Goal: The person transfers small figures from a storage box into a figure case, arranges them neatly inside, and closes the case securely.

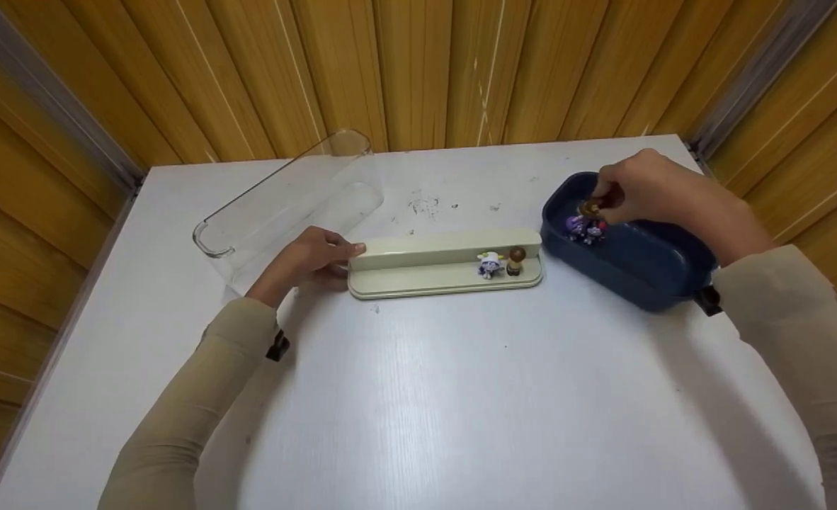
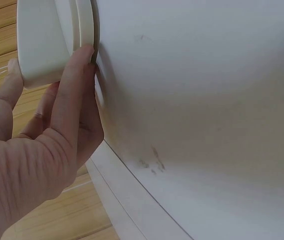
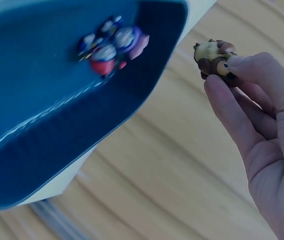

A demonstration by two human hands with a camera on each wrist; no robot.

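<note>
In the head view my left hand (image 1: 309,253) holds the left end of a cream stepped display base (image 1: 418,280). The left wrist view has my thumb on one side of that end and my fingers on the other. A white-and-purple figurine (image 1: 490,265) and a brown-headed figurine (image 1: 515,261) stand at the base's right end. Over a dark blue bin (image 1: 624,262), my right hand (image 1: 648,185) pinches a small brown figurine (image 3: 215,60) between thumb and fingertips. Lying in the bin are a purple-haired figurine (image 3: 127,39) and a red one (image 3: 102,60), close together.
A clear plastic cover (image 1: 298,191) lies behind my left hand, at the back left of the white table (image 1: 418,397). Yellow wood-look panels (image 1: 418,78) rise along the back and sides. Dark marks (image 1: 424,206) spot the tabletop behind the base.
</note>
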